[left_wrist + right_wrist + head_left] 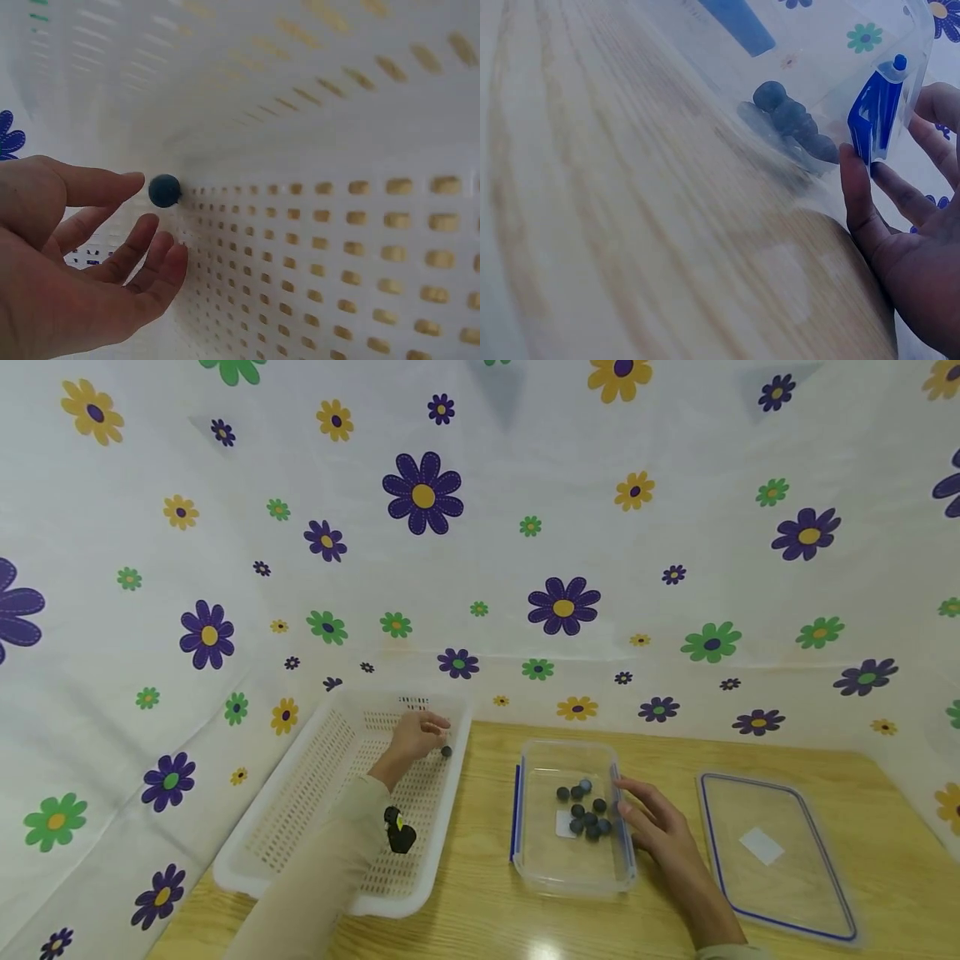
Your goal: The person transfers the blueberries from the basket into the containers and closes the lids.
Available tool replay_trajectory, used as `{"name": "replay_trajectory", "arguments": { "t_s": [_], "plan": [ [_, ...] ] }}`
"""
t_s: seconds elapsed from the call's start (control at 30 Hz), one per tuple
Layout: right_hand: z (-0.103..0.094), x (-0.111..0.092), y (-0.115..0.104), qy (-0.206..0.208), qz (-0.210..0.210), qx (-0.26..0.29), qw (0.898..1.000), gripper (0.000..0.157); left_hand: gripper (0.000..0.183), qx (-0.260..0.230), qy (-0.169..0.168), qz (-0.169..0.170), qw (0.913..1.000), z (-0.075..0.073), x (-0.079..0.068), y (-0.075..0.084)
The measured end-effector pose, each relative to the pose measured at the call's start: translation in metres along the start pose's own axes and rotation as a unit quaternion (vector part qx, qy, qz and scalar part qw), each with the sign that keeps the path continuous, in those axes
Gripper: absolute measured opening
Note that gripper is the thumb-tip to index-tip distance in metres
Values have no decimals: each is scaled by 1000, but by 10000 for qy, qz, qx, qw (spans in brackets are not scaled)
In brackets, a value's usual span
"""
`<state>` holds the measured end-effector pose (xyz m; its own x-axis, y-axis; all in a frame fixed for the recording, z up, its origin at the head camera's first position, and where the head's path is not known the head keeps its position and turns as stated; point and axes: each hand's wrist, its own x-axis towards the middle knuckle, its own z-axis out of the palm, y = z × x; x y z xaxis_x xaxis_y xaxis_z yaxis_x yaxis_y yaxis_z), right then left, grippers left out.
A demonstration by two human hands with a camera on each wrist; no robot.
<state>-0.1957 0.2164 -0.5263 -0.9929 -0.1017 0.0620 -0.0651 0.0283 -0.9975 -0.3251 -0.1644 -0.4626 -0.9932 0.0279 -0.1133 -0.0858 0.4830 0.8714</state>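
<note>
Inside a white slotted plastic basket [390,906], my left hand [412,739] reaches toward the far right corner. A single blueberry [164,190] lies there, close to the thumb and fingertips, which are spread and not closed on it. At the right, a clear plastic food container [570,887] with blue latches stands on the table, holding several blueberries [590,819]. My right hand [663,831] touches the container's right side. Its fingers [859,184] rest at the blue side latch [877,112] in the right wrist view.
A clear lid with a blue seal [787,893] lies on the wooden table [480,860] right of the container. A small black object with a yellow-green mark [401,837] shows at the left sleeve. A flower-printed sheet [480,552] hangs behind the table and along the sides.
</note>
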Motion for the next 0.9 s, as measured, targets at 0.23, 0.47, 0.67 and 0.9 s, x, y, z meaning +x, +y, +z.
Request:
{"name": "replay_trajectory", "arguments": {
  "t_s": [0.23, 0.47, 0.67, 0.9],
  "plan": [
    [1, 3, -1, -94, -73, 88, 9999, 48, 19, 477, -23, -89, 9988, 6, 4, -12],
    [1, 4, -1, -51, 21, 52, 10000, 49, 15, 625, 61, -167, 9979, 8, 5, -14],
    [0, 3, 1, -21, 60, -22, 10000, 49, 17, 443, 112, -152, 9988, 3, 4, -10],
    [-3, 3, 0, -70, 12, 14, 10000, 49, 18, -335, 82, 143, 9993, -3, -1, 12]
  ]
}}
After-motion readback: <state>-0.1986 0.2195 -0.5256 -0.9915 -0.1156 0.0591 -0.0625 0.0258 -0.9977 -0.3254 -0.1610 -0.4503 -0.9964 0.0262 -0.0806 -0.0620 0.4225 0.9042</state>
